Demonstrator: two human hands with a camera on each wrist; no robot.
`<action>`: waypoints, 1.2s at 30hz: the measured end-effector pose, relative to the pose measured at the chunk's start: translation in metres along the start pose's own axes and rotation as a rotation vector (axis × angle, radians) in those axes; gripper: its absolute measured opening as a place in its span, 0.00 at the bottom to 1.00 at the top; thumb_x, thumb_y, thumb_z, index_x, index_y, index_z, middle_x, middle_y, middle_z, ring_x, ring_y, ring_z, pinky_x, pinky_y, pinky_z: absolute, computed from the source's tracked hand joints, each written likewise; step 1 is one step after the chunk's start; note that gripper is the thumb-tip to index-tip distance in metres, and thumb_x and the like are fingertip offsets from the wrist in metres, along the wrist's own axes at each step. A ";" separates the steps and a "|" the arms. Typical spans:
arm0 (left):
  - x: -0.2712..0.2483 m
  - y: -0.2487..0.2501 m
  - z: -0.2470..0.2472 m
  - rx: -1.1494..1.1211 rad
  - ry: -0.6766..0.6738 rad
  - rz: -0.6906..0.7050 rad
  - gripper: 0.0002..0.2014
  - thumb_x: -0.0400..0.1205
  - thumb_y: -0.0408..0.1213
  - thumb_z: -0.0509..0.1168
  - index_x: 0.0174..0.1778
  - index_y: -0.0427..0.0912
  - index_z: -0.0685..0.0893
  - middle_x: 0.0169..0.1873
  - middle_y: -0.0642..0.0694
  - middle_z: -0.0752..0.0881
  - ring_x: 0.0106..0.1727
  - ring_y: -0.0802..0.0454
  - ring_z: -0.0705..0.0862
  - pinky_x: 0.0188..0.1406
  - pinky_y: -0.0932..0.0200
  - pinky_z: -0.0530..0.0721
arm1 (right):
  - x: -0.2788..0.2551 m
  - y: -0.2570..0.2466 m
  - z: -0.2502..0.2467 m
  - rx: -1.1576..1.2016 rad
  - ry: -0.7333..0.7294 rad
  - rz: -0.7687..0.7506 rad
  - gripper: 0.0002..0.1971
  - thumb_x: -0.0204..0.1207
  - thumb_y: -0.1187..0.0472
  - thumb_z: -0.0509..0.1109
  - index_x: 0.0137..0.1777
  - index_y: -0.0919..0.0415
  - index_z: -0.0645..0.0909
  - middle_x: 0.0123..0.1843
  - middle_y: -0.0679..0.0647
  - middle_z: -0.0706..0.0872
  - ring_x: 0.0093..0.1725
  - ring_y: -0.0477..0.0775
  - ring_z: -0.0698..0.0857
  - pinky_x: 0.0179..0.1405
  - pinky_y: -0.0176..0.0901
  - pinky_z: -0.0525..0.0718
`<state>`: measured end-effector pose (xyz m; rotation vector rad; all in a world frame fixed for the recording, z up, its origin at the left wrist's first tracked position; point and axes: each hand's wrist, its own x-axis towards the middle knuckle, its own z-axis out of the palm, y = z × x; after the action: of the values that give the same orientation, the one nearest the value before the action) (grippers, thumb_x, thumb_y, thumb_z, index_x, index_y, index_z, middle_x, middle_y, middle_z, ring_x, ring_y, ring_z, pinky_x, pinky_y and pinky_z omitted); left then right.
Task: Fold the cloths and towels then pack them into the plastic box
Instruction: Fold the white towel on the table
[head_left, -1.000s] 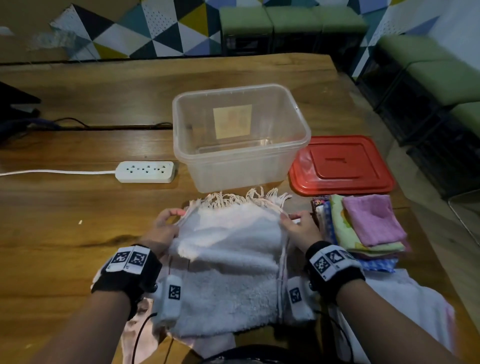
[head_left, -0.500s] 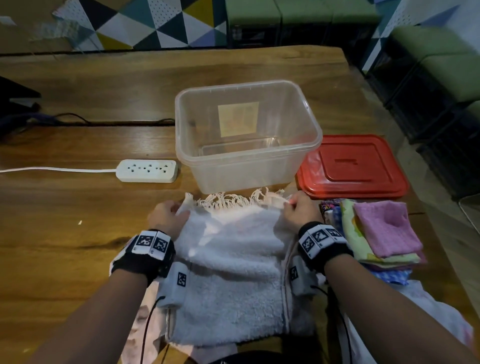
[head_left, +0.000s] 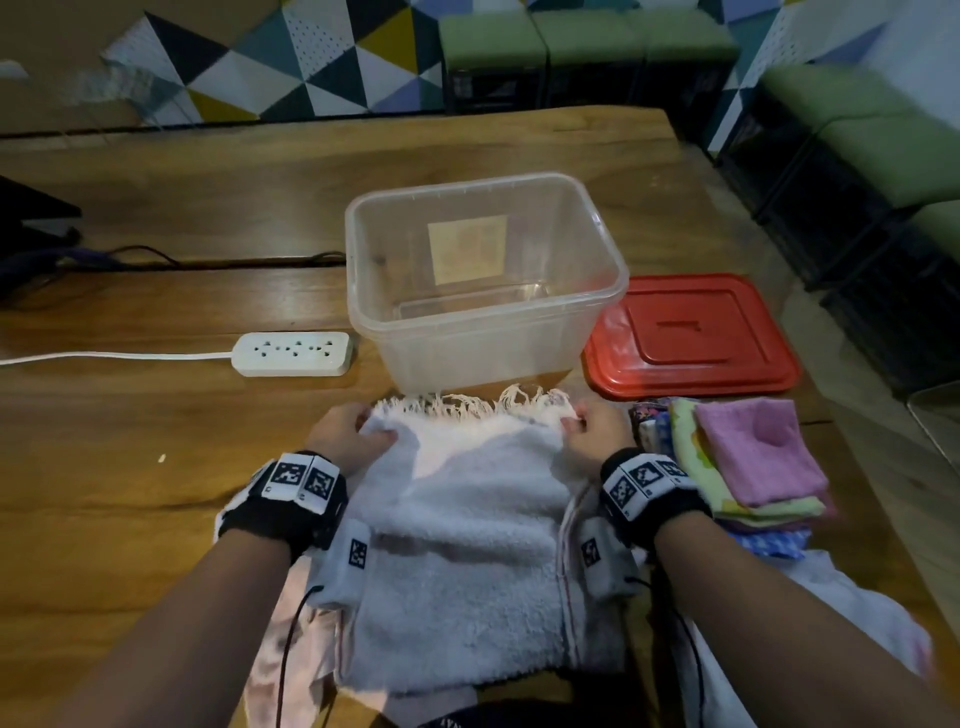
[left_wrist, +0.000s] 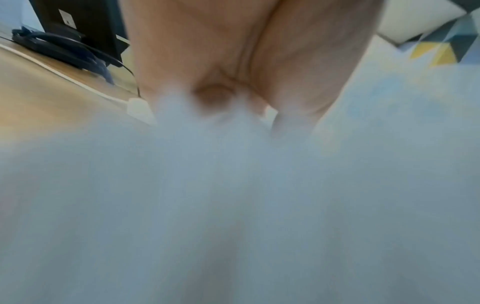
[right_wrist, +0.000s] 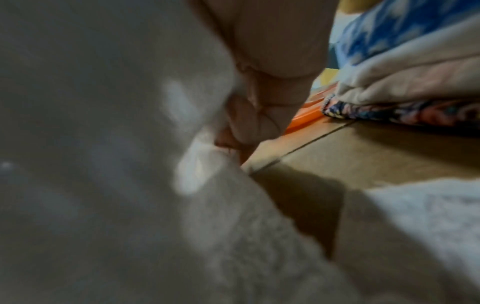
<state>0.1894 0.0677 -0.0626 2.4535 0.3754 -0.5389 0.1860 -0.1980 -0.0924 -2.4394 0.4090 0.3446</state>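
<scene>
A white fringed towel (head_left: 457, 540) lies folded over on the wooden table (head_left: 130, 493) in front of me. My left hand (head_left: 353, 436) pinches its far left corner and my right hand (head_left: 587, 431) pinches its far right corner, both by the fringe. The clear plastic box (head_left: 483, 280) stands just beyond the fringe with no cloth in it. In the left wrist view the towel (left_wrist: 233, 205) fills the frame under the left hand (left_wrist: 233, 98). In the right wrist view the right hand (right_wrist: 249, 123) grips the towel (right_wrist: 103, 164) edge.
A red lid (head_left: 691, 338) lies right of the box. A stack of folded cloths (head_left: 748, 462), pink on top, sits by my right wrist, also in the right wrist view as folded cloths (right_wrist: 415, 82). A white power strip (head_left: 293, 353) lies left of the box. More loose cloth (head_left: 779, 649) lies lower right.
Both hands have carried the towel's corners away from me up to the fringed far edge, so the upper layer now covers the lower one.
</scene>
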 end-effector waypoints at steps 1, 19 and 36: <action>-0.004 0.001 -0.006 -0.059 0.010 0.046 0.21 0.79 0.40 0.68 0.65 0.34 0.77 0.60 0.37 0.82 0.59 0.42 0.81 0.56 0.53 0.76 | -0.002 0.001 -0.007 0.101 0.036 -0.023 0.04 0.79 0.64 0.65 0.49 0.65 0.79 0.44 0.57 0.81 0.46 0.55 0.79 0.46 0.40 0.74; -0.112 0.082 -0.110 -0.699 0.549 0.736 0.09 0.74 0.31 0.72 0.43 0.50 0.84 0.40 0.57 0.85 0.38 0.68 0.83 0.38 0.72 0.82 | -0.103 -0.054 -0.175 0.703 0.672 -0.600 0.14 0.70 0.71 0.73 0.34 0.49 0.78 0.30 0.41 0.81 0.26 0.34 0.77 0.29 0.26 0.74; -0.148 0.090 -0.112 -1.073 0.552 0.817 0.08 0.76 0.32 0.59 0.36 0.50 0.79 0.34 0.50 0.79 0.38 0.56 0.78 0.40 0.59 0.78 | -0.149 -0.050 -0.186 1.079 0.546 -0.666 0.09 0.64 0.68 0.67 0.30 0.54 0.78 0.22 0.42 0.76 0.23 0.42 0.69 0.22 0.33 0.68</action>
<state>0.1262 0.0439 0.1320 1.4332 -0.1437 0.5787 0.0946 -0.2467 0.1281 -1.4165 -0.0440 -0.6821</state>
